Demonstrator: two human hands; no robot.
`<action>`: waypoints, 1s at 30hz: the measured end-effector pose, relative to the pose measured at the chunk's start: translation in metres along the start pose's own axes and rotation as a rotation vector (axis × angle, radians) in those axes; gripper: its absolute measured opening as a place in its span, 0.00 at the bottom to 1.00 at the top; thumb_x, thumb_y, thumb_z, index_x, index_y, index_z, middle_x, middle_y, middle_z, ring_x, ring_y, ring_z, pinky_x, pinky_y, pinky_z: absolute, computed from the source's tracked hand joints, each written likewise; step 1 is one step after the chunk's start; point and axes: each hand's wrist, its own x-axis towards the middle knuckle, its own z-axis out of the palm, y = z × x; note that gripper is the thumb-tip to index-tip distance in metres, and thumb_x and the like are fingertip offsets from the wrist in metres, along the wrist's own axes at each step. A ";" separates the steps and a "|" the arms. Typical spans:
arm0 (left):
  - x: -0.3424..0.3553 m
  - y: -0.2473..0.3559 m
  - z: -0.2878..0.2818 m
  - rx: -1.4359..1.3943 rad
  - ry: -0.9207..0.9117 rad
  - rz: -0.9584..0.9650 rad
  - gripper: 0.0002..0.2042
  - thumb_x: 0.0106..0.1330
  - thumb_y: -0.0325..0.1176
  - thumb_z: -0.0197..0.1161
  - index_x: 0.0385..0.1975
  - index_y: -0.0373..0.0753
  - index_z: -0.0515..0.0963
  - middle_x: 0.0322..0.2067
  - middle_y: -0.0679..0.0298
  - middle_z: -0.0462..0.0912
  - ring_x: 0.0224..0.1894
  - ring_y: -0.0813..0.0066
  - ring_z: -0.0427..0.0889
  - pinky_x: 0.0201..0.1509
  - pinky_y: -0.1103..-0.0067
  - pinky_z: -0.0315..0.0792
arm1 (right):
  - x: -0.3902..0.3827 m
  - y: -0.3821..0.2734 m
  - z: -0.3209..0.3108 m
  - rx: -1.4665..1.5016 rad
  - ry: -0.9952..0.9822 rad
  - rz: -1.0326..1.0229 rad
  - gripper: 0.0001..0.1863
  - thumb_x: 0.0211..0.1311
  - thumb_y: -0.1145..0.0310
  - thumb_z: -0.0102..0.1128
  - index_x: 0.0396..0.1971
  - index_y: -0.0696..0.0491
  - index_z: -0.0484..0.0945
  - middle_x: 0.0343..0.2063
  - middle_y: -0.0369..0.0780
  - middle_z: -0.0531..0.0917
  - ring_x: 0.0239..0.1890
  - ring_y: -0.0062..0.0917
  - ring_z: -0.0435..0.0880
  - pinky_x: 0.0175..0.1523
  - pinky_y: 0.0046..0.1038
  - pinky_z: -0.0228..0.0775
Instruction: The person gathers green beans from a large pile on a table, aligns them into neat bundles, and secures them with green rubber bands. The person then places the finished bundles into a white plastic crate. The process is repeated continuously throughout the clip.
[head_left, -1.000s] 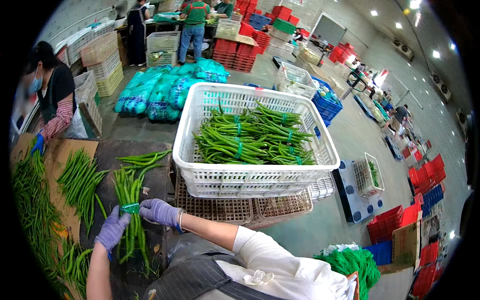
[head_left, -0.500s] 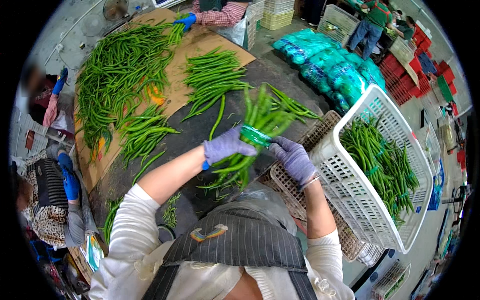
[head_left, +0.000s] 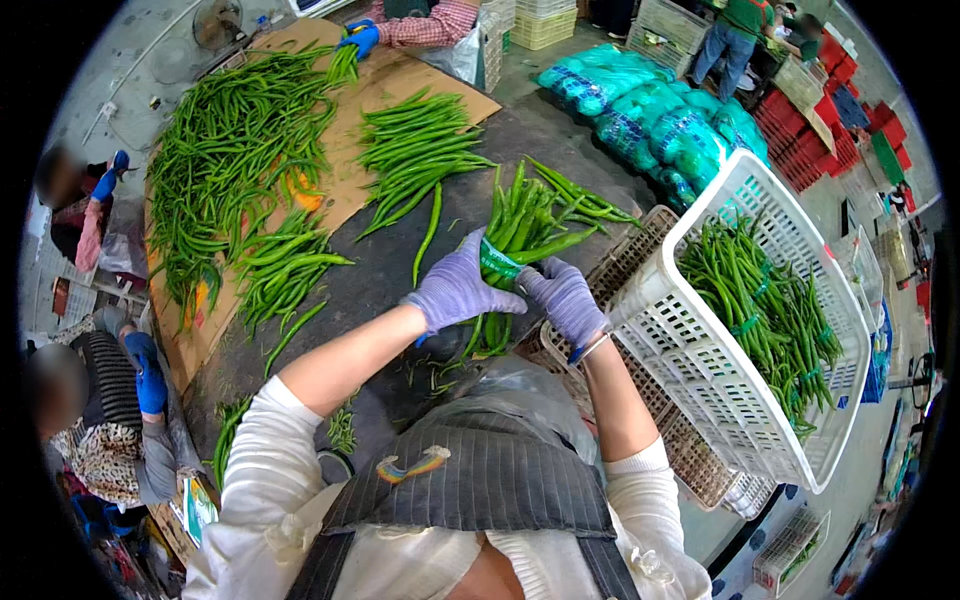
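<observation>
A bunch of long green chili peppers [head_left: 522, 222] is in front of me, wrapped at its middle by a shiny green band [head_left: 497, 262]. My left hand [head_left: 460, 290], in a purple knit glove, is closed round the bunch at the band from the left. My right hand [head_left: 568, 303], gloved alike, pinches at the band's right side; its fingertips are partly hidden. Pepper ends stick out below both hands. Beyond the bunch lie a few loose peppers [head_left: 585, 198] and a neat row of peppers [head_left: 415, 140] on the dark table [head_left: 350, 275].
A large pepper heap [head_left: 235, 140] covers cardboard [head_left: 470, 98] at the far left. At my right stands a white crate [head_left: 690, 360] of banded bunches, with brown crates [head_left: 690, 455] beneath. Teal bags [head_left: 640, 115] lie beyond. Co-workers' blue-gloved hands [head_left: 360, 40] are round the table.
The bunch has come from blurred motion to a steadier, more upright hold. My right hand has moved slightly left, closer to the band and my left hand.
</observation>
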 end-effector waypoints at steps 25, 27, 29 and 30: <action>0.005 -0.014 0.012 -0.229 0.003 0.105 0.47 0.45 0.45 0.79 0.62 0.34 0.57 0.53 0.56 0.76 0.55 0.66 0.75 0.61 0.72 0.68 | 0.007 0.011 0.010 -0.144 0.088 -0.041 0.22 0.59 0.51 0.62 0.37 0.59 0.79 0.28 0.53 0.82 0.33 0.44 0.83 0.38 0.37 0.72; 0.013 -0.024 0.018 -0.549 0.000 0.267 0.43 0.46 0.38 0.79 0.60 0.35 0.60 0.50 0.59 0.78 0.52 0.68 0.77 0.59 0.73 0.69 | 0.001 0.005 0.005 -0.188 0.014 -0.115 0.22 0.60 0.53 0.62 0.40 0.58 0.79 0.30 0.53 0.83 0.34 0.40 0.84 0.41 0.35 0.73; 0.014 -0.029 0.012 -0.591 -0.099 0.255 0.35 0.48 0.34 0.76 0.57 0.34 0.65 0.48 0.61 0.80 0.49 0.70 0.78 0.56 0.74 0.72 | -0.004 0.008 -0.005 -0.077 -0.103 -0.159 0.19 0.62 0.60 0.62 0.46 0.58 0.78 0.36 0.45 0.85 0.39 0.28 0.83 0.47 0.28 0.72; 0.013 -0.031 0.003 -0.613 -0.138 0.246 0.32 0.50 0.32 0.74 0.55 0.34 0.68 0.46 0.63 0.80 0.48 0.71 0.79 0.55 0.74 0.73 | -0.009 0.007 -0.011 0.027 -0.110 -0.170 0.18 0.62 0.63 0.61 0.48 0.58 0.78 0.37 0.43 0.84 0.40 0.25 0.82 0.49 0.27 0.71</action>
